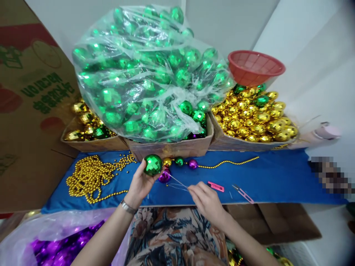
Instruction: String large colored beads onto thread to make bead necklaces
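My left hand (141, 181) is closed round a large green faceted bead (153, 164). To its right, my right hand (203, 199) pinches a thin pale thread (177, 180) that runs taut toward the left hand; whether a needle is on it I cannot tell. A purple faceted bead (164, 175) lies beside the left fingertips. Just behind is a string with a gold bead (166, 162), a smaller green bead (179, 161) and another purple bead (193, 164), ending in a gold bead chain (230, 162). Loose thread loops lie below.
A pink box cutter (215, 187) and thread snips (243, 194) lie on the blue cloth (283, 177). Gold bead chains (88, 177) are heaped at left. Behind stand a bag of green beads (149, 74), a box of gold beads (255, 118) and a red basket (256, 68).
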A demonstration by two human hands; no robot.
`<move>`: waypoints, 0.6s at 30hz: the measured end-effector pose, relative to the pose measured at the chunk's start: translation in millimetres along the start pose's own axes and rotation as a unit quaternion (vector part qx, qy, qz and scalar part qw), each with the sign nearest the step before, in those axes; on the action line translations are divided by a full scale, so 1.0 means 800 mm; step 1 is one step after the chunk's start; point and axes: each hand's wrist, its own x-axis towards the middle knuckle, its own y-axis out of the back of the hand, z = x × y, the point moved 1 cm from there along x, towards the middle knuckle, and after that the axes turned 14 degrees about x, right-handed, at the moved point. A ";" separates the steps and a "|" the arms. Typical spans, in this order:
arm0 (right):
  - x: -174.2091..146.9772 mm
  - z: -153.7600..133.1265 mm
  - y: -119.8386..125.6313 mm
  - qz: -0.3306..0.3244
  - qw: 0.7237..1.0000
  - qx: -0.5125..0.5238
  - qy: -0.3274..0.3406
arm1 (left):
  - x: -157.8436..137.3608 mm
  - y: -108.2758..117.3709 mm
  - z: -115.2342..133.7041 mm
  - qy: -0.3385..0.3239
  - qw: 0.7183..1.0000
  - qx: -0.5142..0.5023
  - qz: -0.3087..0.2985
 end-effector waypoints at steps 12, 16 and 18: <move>-0.008 -0.005 -0.019 0.002 1.000 -0.004 -0.003 | -0.009 -0.014 -0.001 0.011 0.998 -0.060 -0.002; -0.002 -0.005 -0.028 0.017 1.000 0.010 -0.007 | -0.020 -0.019 -0.013 -0.008 0.998 -0.014 -0.057; 0.002 -0.006 -0.034 0.036 0.999 0.031 -0.012 | -0.029 -0.025 -0.020 -0.029 0.995 0.007 -0.094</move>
